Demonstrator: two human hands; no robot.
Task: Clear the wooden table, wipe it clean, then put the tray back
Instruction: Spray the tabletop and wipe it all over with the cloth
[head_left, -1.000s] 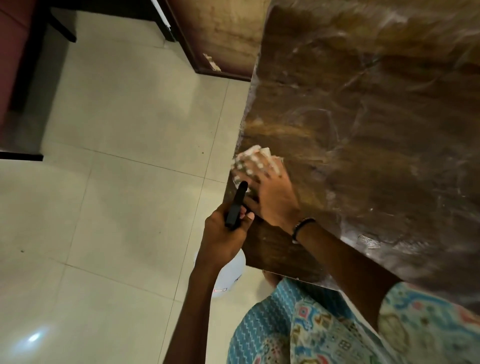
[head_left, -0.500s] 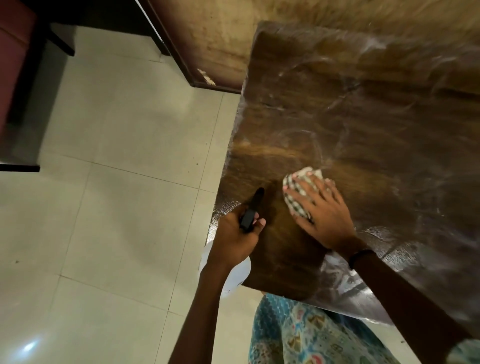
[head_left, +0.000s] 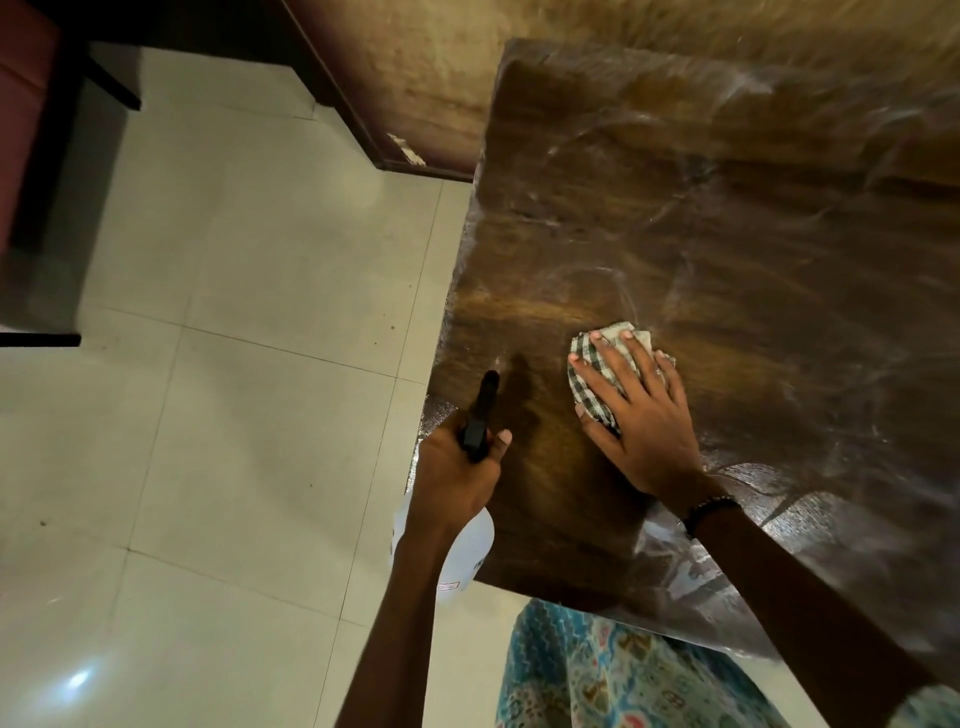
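While the flat right hand (head_left: 641, 415) presses a checked cloth (head_left: 605, 364) on the brown wooden table (head_left: 727, 234), the left hand (head_left: 457, 467) grips a white spray bottle (head_left: 465, 553) at its near-left edge; wiping is underway, more strokes likely needed.

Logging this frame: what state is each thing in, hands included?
Wooden table: no items in the visible part, streaky and wet-looking.
Checked cloth: bunched, flat on the table.
Right hand: fingers spread, pressing the cloth.
Spray bottle: upright, beside the table edge.
Left hand: gripping the bottle's black trigger head.
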